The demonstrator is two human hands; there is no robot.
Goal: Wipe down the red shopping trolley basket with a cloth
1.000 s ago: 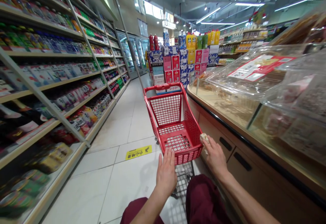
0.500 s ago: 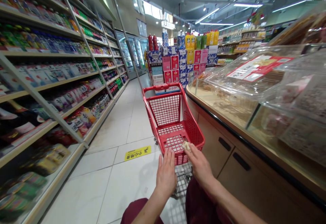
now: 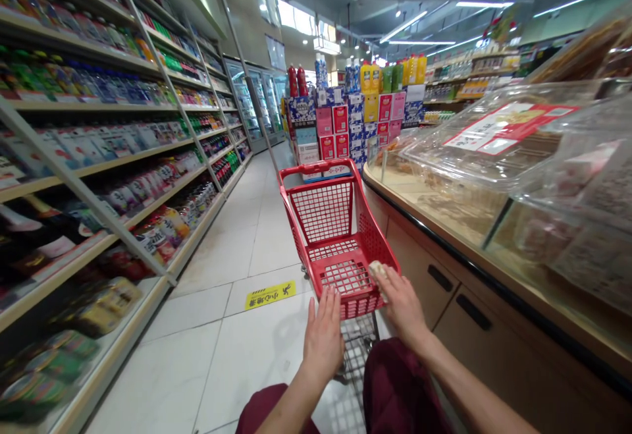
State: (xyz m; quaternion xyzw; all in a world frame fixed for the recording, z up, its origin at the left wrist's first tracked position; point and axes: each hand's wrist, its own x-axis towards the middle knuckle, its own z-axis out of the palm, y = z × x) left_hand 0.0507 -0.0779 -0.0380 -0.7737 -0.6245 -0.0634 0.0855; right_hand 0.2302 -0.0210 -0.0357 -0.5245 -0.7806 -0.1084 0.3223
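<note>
In front of me stands a red plastic shopping cart (image 3: 376, 223) with a grid-walled basket. My left hand (image 3: 323, 335) lies with its fingers stretched out and side by side, the tips at the basket's near rim. Under the fingertips of my right hand (image 3: 402, 305) is a crumpled whitish cloth (image 3: 379, 272), pressed at the near right corner of the rim. Only part of the cloth shows; the fingers cover the rest. Below the basket, the cart's grey wire lower rack (image 3: 356, 361) reaches back between my knees.
Drink shelves (image 3: 148, 220) line the left side. At right stands a wooden counter (image 3: 419, 243) with clear plastic food boxes (image 3: 474, 157). Stacked drink cartons (image 3: 340, 134) rise beyond the cart. A yellow sign (image 3: 270, 295) lies on the white tiled floor (image 3: 247, 348).
My right hand has slid right with the cloth, toward the basket's right corner. The left hand stays almost where it was. The view has shifted slightly.
</note>
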